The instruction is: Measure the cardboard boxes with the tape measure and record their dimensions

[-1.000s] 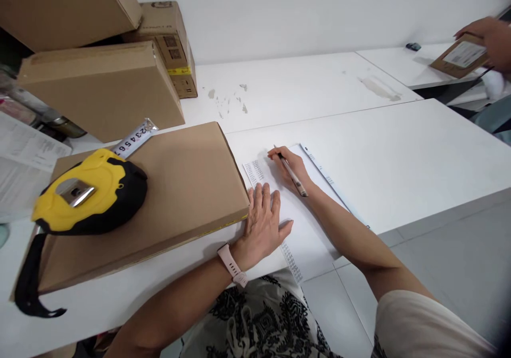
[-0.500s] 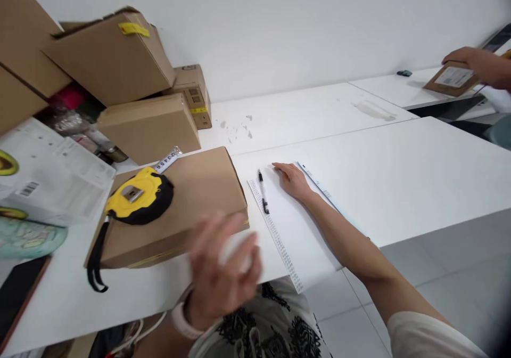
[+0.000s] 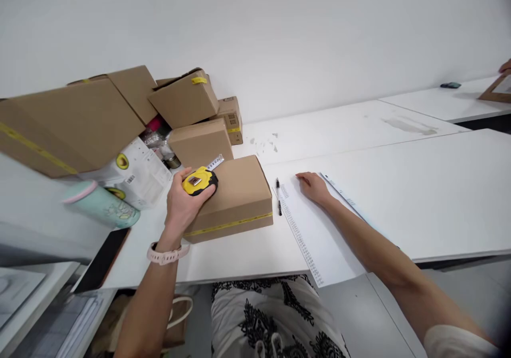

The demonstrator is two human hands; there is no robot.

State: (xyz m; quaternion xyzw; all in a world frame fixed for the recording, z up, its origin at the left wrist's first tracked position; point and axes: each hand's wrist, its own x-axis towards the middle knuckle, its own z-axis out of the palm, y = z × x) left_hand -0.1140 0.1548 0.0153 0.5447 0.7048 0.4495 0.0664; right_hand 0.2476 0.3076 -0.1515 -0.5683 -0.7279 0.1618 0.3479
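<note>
My left hand [image 3: 186, 201] is wrapped round a yellow and black tape measure [image 3: 200, 181], thumb on its near side. A short end of the blade sticks out of the tape measure to the upper right. Beneath it is a closed cardboard box [image 3: 239, 187] with yellow tape along its front. My right hand [image 3: 313, 186] lies flat with fingers stretched out on a white spiral notebook [image 3: 319, 235]. Along the notebook's left edge, a black and clear pen [image 3: 278, 197] rests on the table.
Several cardboard boxes [image 3: 183, 99] are stacked at the back left. A mint tumbler [image 3: 104, 203] leans by a white carton [image 3: 146, 174], near a dark flat case [image 3: 101, 259]. At the far right, another person's hand [image 3: 506, 66] is at a brown package [image 3: 497, 89].
My left hand has moved from the table's front edge to the upper left and taken hold of the tape measure. My right hand stays on the notebook. The view has shifted.
</note>
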